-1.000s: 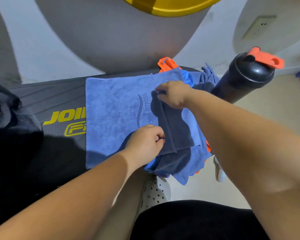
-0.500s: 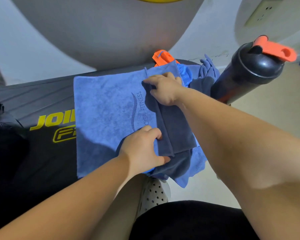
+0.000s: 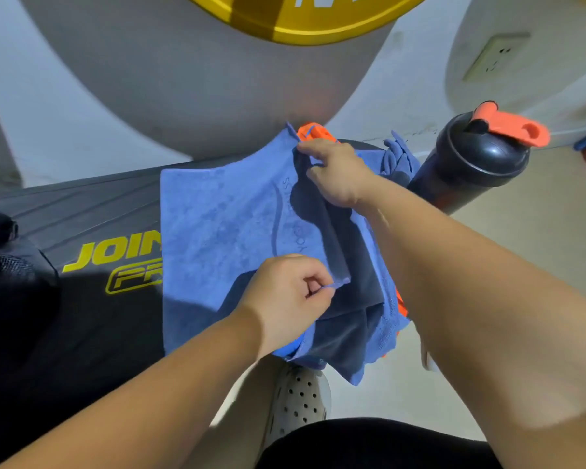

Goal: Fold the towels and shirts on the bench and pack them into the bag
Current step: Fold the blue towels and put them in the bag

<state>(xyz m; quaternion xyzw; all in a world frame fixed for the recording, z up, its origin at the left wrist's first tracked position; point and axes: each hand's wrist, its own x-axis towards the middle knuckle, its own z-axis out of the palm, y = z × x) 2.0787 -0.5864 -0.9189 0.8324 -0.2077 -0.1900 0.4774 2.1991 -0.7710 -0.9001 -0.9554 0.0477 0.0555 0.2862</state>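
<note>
Right now the blue towel (image 3: 217, 238) lies spread on the black table (image 3: 99, 214), its right edge lifted. The left hand (image 3: 285, 296) pinches the near corner and the right hand (image 3: 335, 174) pinches the far corner. A dark cloth (image 3: 352, 319) lies beneath, and a black shaker bottle (image 3: 471, 164) stands beside them.

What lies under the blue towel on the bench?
A dark cloth and an orange cloth stick out under the blue towel on the right. The rest is covered.
</note>
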